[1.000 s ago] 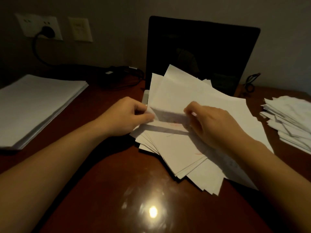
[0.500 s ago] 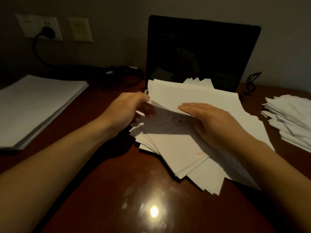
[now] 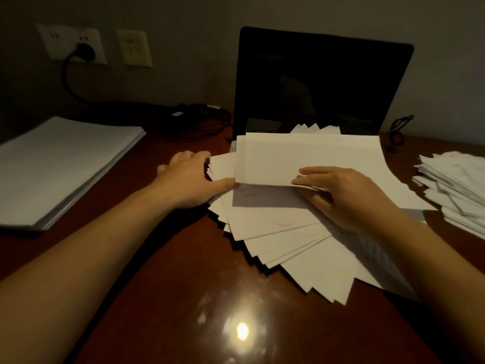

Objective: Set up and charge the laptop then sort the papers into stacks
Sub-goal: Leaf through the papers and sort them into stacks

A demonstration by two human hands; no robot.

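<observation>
The right grip (image 3: 349, 198) pinched the near edge of a few raised sheets (image 3: 301, 156), fingers on top and thumb beneath. The left grip (image 3: 191, 179) held the left edge of the pile (image 3: 275, 232), its thumb lying across the top, just under the sheets' near left corner. The pile lay mid-bench, white and fanned out toward the near right, its top page in shadow and a small red mark on one sheet. It covered the base of the open, dark laptop (image 3: 315, 82) behind it. A tidy left stack (image 3: 60, 164) and a ragged right stack (image 3: 456, 185) lay well apart on the brown bench (image 3: 157, 285). Far left, a plug (image 3: 85, 49) sat in the socket (image 3: 70, 44), its cord (image 3: 68, 85) running down toward the bench.
</observation>
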